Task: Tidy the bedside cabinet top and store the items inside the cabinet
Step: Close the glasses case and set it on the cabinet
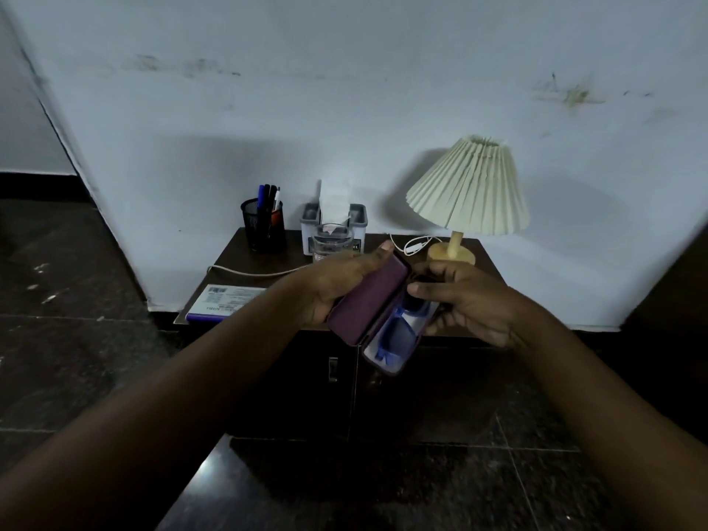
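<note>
I hold a purple glasses case (367, 300) open in front of the dark bedside cabinet (230, 258). My left hand (337, 285) grips the lid side. My right hand (467, 300) holds the tray side, fingers at the blue-framed glasses (398, 335) lying in the pale lining. On the cabinet top stand a black mesh pen holder (264, 228) with several pens, a grey tissue box (333, 220), a clear glass (331, 243) and a book (226, 300) at the front left corner.
A pleated cream table lamp (471, 185) on a wooden base stands at the right rear, its white cord (253, 272) trailing across the top. Two cabinet doors with a metal handle (332, 367) are closed below. Pale wall behind, dark tiled floor around.
</note>
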{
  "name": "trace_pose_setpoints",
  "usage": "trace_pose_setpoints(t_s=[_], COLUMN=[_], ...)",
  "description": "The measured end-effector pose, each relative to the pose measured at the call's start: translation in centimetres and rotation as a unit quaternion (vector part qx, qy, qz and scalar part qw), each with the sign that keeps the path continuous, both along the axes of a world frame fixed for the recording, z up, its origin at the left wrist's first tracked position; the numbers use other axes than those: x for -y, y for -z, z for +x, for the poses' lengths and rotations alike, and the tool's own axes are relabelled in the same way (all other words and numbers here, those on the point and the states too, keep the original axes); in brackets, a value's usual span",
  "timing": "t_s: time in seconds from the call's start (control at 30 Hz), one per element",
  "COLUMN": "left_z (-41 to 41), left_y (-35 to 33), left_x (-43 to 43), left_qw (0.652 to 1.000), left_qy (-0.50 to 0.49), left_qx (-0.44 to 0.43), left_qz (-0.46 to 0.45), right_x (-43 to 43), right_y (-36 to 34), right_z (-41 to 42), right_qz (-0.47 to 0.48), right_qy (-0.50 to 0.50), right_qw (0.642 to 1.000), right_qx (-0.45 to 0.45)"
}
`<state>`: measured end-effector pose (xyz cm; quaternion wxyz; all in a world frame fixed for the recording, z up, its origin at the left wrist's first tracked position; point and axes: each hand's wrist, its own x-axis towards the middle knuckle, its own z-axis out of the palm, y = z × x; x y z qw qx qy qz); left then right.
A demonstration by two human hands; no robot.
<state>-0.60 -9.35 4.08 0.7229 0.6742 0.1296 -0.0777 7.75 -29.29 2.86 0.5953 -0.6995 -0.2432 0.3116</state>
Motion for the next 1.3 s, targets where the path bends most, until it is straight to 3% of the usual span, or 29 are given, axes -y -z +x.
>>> trace_pose_setpoints(t_s=[0.17, 0.23, 0.43, 0.57, 0.9, 1.03, 1.13, 1.3], left_z=[0.9, 0.9, 1.2, 1.6, 1.0, 0.7, 1.0, 1.5], left_y=[0.6, 1.2, 2.4, 2.9, 2.3, 1.9, 1.7, 1.8], left_x=[-0.9, -0.7, 1.0, 0.5, -0.3, -0.6, -0.6, 0.0], left_qw=[0.965, 0.956, 0.972, 0.969, 0.967, 0.956, 0.957, 0.955], left_qy=[-0.076, -0.090, -0.113, -0.130, -0.126, -0.111, -0.133, -0.174], left_qx=[0.021, 0.040, 0.086, 0.108, 0.121, 0.135, 0.129, 0.126], left_qz=[-0.250, -0.276, -0.186, -0.181, -0.186, -0.235, -0.222, -0.204], right_x=[-0.4, -0.6, -1.3, -1.0, -0.3, -0.1, 0.1, -0.1], right_y=[-0.1, 0.0, 0.9, 1.2, 1.0, 1.3, 1.3, 0.9], right_z=[0.7, 0.9, 0.8, 1.0, 1.5, 1.9, 1.9, 1.5], right_qz=[0.123, 0.169, 0.215, 0.204, 0.240, 0.290, 0.336, 0.336], right_qy=[0.143, 0.192, 0.245, 0.197, 0.157, 0.159, 0.151, 0.137], right_qw=[0.979, 0.963, 0.941, 0.956, 0.954, 0.934, 0.910, 0.915], right_qx=[-0.078, -0.086, -0.092, -0.072, -0.091, -0.134, -0.190, -0.175])
